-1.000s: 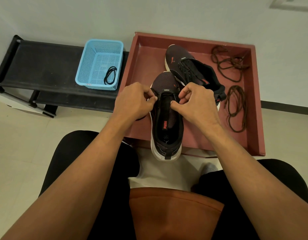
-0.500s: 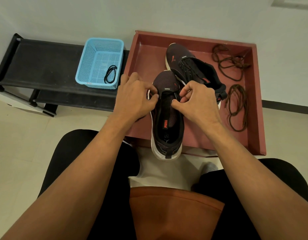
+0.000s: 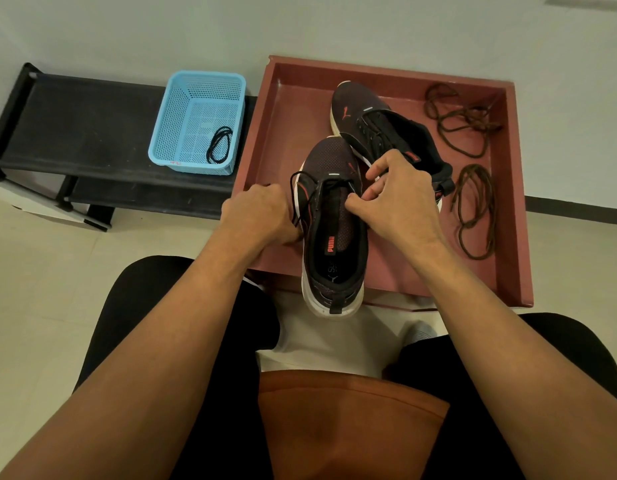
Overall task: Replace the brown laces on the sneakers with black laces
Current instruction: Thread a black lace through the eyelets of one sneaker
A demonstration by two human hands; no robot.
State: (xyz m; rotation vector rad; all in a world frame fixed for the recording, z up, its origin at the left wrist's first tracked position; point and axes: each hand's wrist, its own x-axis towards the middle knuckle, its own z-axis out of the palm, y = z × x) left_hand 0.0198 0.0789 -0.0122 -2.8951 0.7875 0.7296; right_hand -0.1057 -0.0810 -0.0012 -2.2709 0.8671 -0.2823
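The sneaker (image 3: 335, 237) lay across the near edge of the tray (image 3: 515, 237), its heel overhanging. The left hand (image 3: 257, 213) was closed round the black lace (image 3: 292, 192) at the shoe's left side, and the right hand (image 3: 400, 199) pinched the right eyelet edge. A hard tug, I judged, might drag the lace clean out of the lowest eyelets, or tip the shoe off that rim.

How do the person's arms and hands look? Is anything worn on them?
Both forearms are bare up to the picture's edge; no sleeve shows. The left hand and right hand carry no glove, and no ring, watch or bracelet is visible.
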